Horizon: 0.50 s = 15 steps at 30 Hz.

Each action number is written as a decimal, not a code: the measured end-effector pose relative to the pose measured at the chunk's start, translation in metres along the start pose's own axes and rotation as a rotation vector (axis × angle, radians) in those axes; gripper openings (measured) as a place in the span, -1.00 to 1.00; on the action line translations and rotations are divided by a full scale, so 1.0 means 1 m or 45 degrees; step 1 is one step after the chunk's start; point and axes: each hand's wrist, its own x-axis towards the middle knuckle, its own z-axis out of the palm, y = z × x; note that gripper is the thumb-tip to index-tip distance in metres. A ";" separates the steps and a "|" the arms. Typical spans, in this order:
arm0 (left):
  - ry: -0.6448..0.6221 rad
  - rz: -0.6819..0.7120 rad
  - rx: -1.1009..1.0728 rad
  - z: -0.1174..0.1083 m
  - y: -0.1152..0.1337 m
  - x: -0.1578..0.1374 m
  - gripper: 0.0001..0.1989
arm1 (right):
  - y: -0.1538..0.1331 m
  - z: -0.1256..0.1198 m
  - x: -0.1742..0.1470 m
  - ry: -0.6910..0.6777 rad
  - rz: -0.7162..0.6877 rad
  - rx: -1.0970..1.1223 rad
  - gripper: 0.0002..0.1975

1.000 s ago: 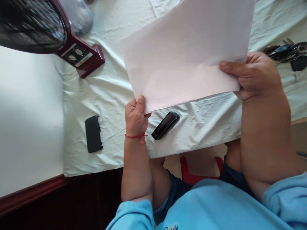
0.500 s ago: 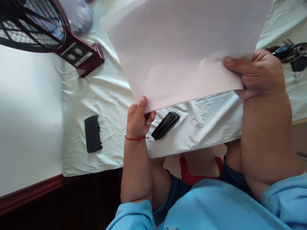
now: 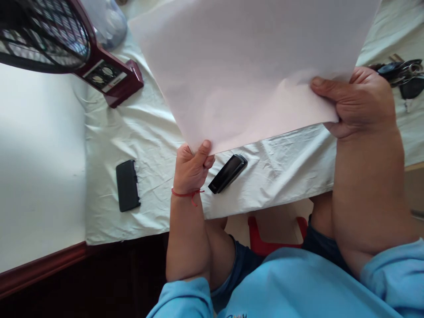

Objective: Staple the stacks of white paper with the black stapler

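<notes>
White paper (image 3: 251,66) is held up over the table between both hands; whether it is one sheet or more I cannot tell. My left hand (image 3: 194,168), with a red string at the wrist, is closed on its near left corner, thumb on top. At the near right corner my right hand (image 3: 362,104) grips it, the thumb pressed flat on the upper face and the other fingers mostly hidden underneath. The paper bulges slightly beside the right thumb. A black stapler (image 3: 228,173) lies on the cloth just right of my left hand, apart from it.
A black phone-like case (image 3: 128,185) lies at the left on the pale tablecloth (image 3: 155,198). A dark red electric swatter (image 3: 119,81) and a clear plastic bag (image 3: 111,26) are at the back left. Keys (image 3: 406,73) lie beyond my right hand. A white wall (image 3: 39,168) borders the left.
My left thumb has slid a little to the right and down on the paper's corner, and the fingers have curled in closer. The paper's left edge has shifted slightly left. My right hand is nearly still.
</notes>
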 end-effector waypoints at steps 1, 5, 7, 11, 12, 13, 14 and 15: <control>-0.001 0.023 0.039 -0.001 -0.001 0.000 -0.48 | -0.001 0.000 -0.001 0.006 -0.007 -0.001 -0.53; -0.052 0.135 0.288 -0.008 -0.007 0.003 -0.39 | -0.008 -0.002 -0.006 -0.052 -0.033 -0.042 -0.38; -0.067 0.178 0.409 -0.012 -0.011 0.007 -0.40 | -0.012 0.000 -0.009 -0.134 -0.041 -0.067 -0.34; 0.051 0.230 0.406 -0.017 -0.025 0.015 -0.49 | -0.017 0.005 -0.014 -0.207 -0.066 -0.040 -0.35; 0.093 0.230 0.371 -0.017 -0.029 0.017 -0.48 | -0.017 0.006 -0.015 -0.204 -0.076 -0.029 -0.35; 0.131 0.226 0.335 -0.017 -0.032 0.019 -0.47 | -0.017 0.007 -0.015 -0.204 -0.089 -0.021 -0.36; 0.162 0.219 0.303 -0.017 -0.034 0.020 -0.44 | -0.016 0.007 -0.016 -0.209 -0.103 -0.018 -0.37; 0.183 0.211 0.271 -0.017 -0.035 0.021 -0.42 | -0.016 0.007 -0.016 -0.219 -0.116 -0.019 -0.38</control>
